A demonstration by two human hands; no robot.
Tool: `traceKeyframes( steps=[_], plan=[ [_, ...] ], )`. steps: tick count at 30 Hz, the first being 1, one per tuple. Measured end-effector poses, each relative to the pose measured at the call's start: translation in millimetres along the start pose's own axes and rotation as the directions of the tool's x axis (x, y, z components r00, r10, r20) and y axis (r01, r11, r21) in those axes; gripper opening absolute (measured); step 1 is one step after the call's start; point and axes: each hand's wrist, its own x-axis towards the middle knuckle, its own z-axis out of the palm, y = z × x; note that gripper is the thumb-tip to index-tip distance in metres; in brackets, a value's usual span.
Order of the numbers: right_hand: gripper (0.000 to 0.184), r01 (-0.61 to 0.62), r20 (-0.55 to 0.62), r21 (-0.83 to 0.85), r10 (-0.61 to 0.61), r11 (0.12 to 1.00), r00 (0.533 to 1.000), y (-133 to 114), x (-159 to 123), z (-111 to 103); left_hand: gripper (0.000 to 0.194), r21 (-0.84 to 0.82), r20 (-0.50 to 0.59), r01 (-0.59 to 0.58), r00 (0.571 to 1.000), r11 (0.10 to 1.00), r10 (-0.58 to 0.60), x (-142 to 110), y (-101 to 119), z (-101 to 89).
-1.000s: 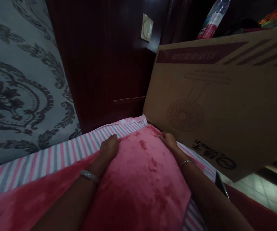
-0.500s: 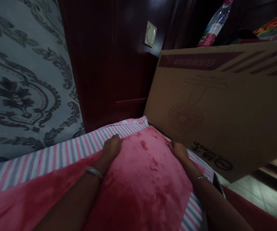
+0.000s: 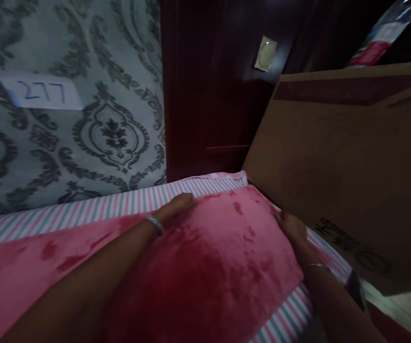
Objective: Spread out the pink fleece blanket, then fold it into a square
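Note:
A pink plush blanket (image 3: pixel 223 267) with darker red brushed patches is spread over a pink, grey and white striped sheet (image 3: pixel 119 204). At the blanket's far edge, my left hand (image 3: pixel 179 204) has its fingers curled on the plush, wearing a bracelet at the wrist. My right hand (image 3: pixel 293 229) grips the right edge, beside a cardboard box, its fingers closed on the fabric. Both forearms reach across the blanket. The fingertips of each hand are partly hidden and slightly blurred.
The large cardboard box (image 3: pixel 334 157) leans at the right, with a plastic bottle (image 3: pixel 380 40) behind its top edge. Dark red wood panelling (image 3: pixel 205 95) and patterned wallpaper (image 3: pixel 119 138) stand behind the bed. A paper marked 277 (image 3: pixel 43 92) is on the wall.
The view has swung left, bringing the numbered paper into sight and shifting everything rightward. Both hands stay at about the same places on the blanket's edges.

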Motion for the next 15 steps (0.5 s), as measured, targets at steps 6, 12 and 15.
traceKeyframes(
  steps=[6, 12, 15],
  plan=[
    [0.055, 0.022, 0.031, -0.001, -0.022, 1.0, 0.999, 7, 6, 7, 0.031, 0.083, -0.004, 0.128, 0.992, 0.988, -0.128, -72, -73, -18.7],
    [0.056, 0.005, 0.053, 0.017, -0.006, 1.0, 0.999, 5, 5, 6, 0.029, 0.129, -0.153, 0.176, 0.976, 0.976, -0.156, -99, -91, -8.5],
    [0.053, 0.012, 0.068, 0.034, -0.014, 0.999, 0.998, 7, 12, 5, 0.032, 0.117, -0.174, 0.149, 0.976, 0.982, -0.128, -102, -91, -5.5]
  ],
)
